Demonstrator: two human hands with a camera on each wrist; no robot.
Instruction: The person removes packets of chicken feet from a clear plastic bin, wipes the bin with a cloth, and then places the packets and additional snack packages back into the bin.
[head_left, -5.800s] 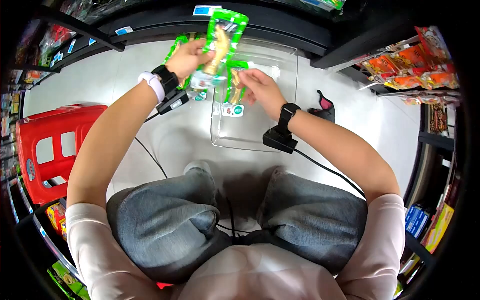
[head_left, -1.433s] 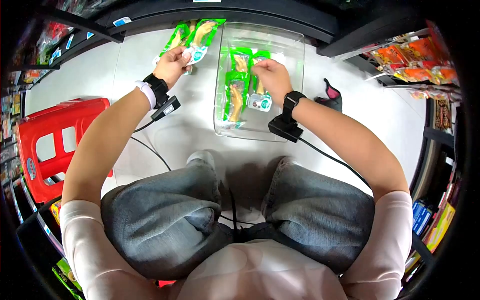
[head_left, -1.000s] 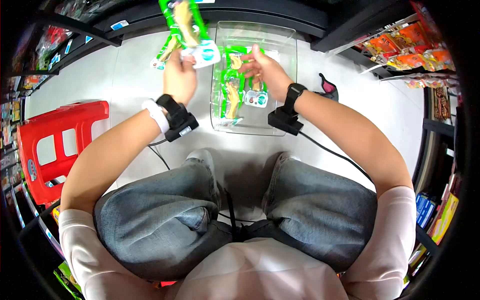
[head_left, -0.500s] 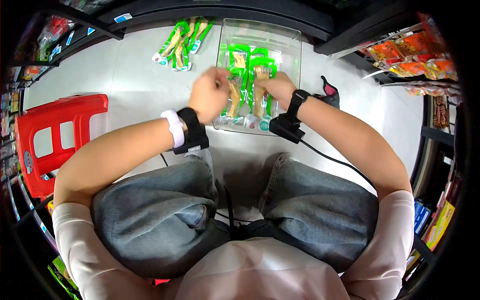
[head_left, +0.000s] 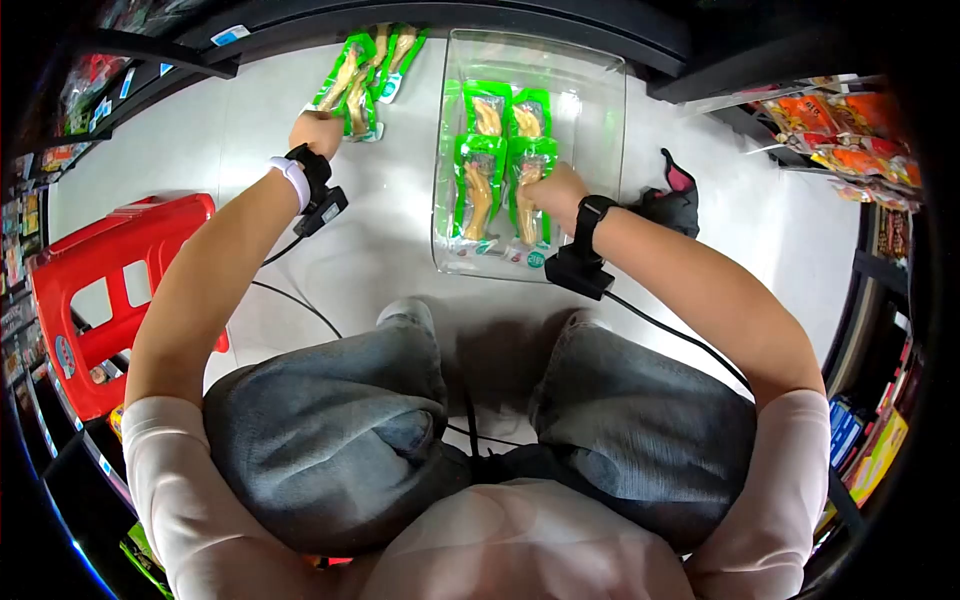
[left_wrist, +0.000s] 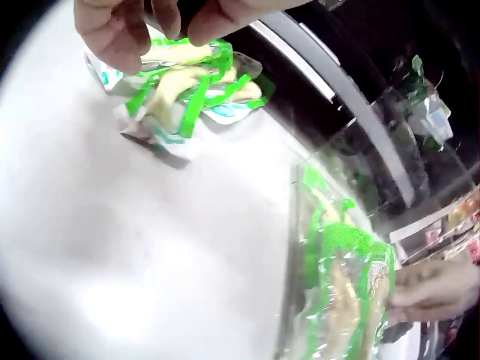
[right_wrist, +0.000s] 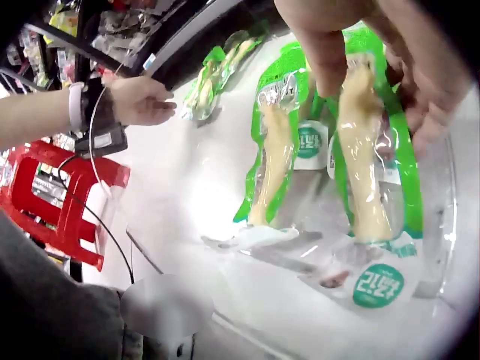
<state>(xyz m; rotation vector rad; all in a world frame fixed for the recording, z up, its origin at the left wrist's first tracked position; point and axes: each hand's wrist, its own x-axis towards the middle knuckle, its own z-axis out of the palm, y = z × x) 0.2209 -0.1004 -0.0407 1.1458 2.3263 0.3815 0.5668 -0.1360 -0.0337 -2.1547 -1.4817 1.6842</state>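
In the head view my left hand (head_left: 315,133) is at the near end of a pile of green-edged clear packets (head_left: 358,85) on the floor. The left wrist view shows its fingers parted above the pile (left_wrist: 176,90). My right hand (head_left: 560,195) grips the right front packet (head_left: 530,160) inside a clear box (head_left: 437,200). From the right wrist, its fingers (right_wrist: 427,124) lie over and beside that packet (right_wrist: 364,172). To its left lies another packet (right_wrist: 274,161); two more (head_left: 487,112) lie behind these in the box.
A red plastic stool (head_left: 110,300) stands at the left. Black shelf bases (head_left: 540,25) run behind the box. A black and pink item (head_left: 675,200) lies right of it. Snack bags (head_left: 850,130) fill the right shelf. Cables hang from both wrists.
My left hand has moved from the box's left side back to the floor pile. One second ago it carried a packet, which now lies in the box under my right hand.
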